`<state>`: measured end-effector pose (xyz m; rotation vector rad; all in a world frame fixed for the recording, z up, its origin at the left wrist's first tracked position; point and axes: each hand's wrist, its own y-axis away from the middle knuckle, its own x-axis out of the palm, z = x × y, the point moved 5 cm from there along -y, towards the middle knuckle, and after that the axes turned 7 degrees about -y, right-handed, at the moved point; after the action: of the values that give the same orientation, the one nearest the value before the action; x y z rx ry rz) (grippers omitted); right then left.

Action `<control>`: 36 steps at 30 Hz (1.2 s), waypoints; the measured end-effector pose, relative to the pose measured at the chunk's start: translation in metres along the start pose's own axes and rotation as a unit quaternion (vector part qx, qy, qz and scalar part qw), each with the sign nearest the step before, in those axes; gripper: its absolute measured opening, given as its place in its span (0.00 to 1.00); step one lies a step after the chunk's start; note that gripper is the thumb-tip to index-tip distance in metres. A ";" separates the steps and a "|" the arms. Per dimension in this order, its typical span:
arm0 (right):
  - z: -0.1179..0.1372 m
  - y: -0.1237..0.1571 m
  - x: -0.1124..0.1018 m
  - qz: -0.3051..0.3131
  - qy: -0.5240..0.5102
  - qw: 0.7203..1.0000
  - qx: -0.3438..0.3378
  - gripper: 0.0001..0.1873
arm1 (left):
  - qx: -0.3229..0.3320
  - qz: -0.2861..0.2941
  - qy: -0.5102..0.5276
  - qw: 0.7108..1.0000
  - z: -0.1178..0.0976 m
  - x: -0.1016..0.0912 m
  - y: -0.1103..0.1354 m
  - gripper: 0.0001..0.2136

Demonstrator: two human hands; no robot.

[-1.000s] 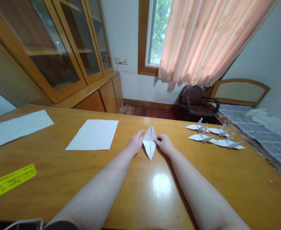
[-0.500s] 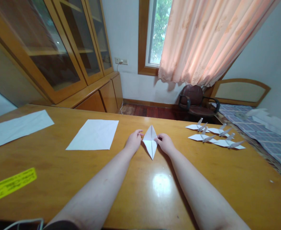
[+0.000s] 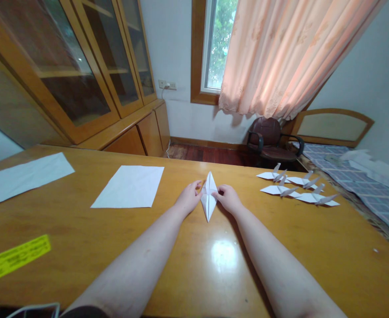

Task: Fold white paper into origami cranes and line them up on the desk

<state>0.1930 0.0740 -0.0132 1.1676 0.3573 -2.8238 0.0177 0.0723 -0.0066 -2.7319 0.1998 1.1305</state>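
A white origami paper piece (image 3: 209, 204) folded into a long narrow diamond lies point-down on the wooden table (image 3: 81, 247) in front of me. My left hand (image 3: 189, 197) pinches its left side near the middle, and my right hand (image 3: 226, 198) holds its right side at the same height. The upper part of the paper stands slightly raised between my fingers, which hide its side edges there.
A flat white paper sheet (image 3: 130, 187) and a second sheet (image 3: 25, 179) lie to the left. Several folded paper cranes (image 3: 296, 187) stand to the right. A yellow printed strip (image 3: 13, 259) lies at the near left. A bed and a dark chair stand beyond the table.
The paper diamond has become narrower, with its sides drawn in toward the centre line, and its top point sits a little higher. Both hands have closed in slightly.
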 end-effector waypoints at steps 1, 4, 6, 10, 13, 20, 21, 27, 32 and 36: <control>0.000 0.000 0.000 0.000 -0.003 1.000 -0.004 0.10 | 0.002 0.006 -0.014 1.000 0.000 0.000 0.000 0.25; -0.002 0.000 0.002 0.011 -0.014 1.000 -0.014 0.10 | 0.010 0.030 -0.026 0.999 0.001 0.002 0.001 0.27; -0.001 0.000 0.003 0.018 -0.020 0.999 -0.023 0.10 | 0.013 0.037 -0.025 0.999 0.000 0.002 0.001 0.27; 0.003 0.001 0.003 0.020 -0.022 0.999 -0.041 0.09 | 0.020 0.052 -0.017 0.998 -0.004 0.001 0.002 0.21; 0.005 0.002 0.002 0.019 -0.017 0.999 -0.045 0.08 | 0.033 0.073 -0.046 0.996 -0.008 0.000 0.003 0.12; 0.009 0.004 0.002 0.021 0.000 0.999 -0.036 0.08 | 0.023 0.093 -0.085 0.992 -0.007 -0.001 0.003 0.11; 0.009 0.004 0.001 0.012 0.002 1.000 -0.029 0.07 | 0.017 0.088 -0.097 0.991 -0.006 -0.001 0.003 0.11; 0.017 0.008 0.001 0.004 0.022 0.999 -0.036 0.08 | 0.000 0.063 -0.178 0.982 0.001 -0.001 0.001 0.10; 0.024 0.010 0.008 0.080 0.031 0.993 -0.080 0.05 | 0.004 0.069 -0.189 0.979 0.002 0.001 0.001 0.09; 0.026 0.010 0.010 0.095 0.056 0.990 -0.085 0.11 | 0.002 0.071 -0.191 0.979 0.001 0.001 0.001 0.09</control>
<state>0.1699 0.0582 -0.0041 1.2547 0.4574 -2.5171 0.0171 0.0711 -0.0078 -2.4636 0.3452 1.6614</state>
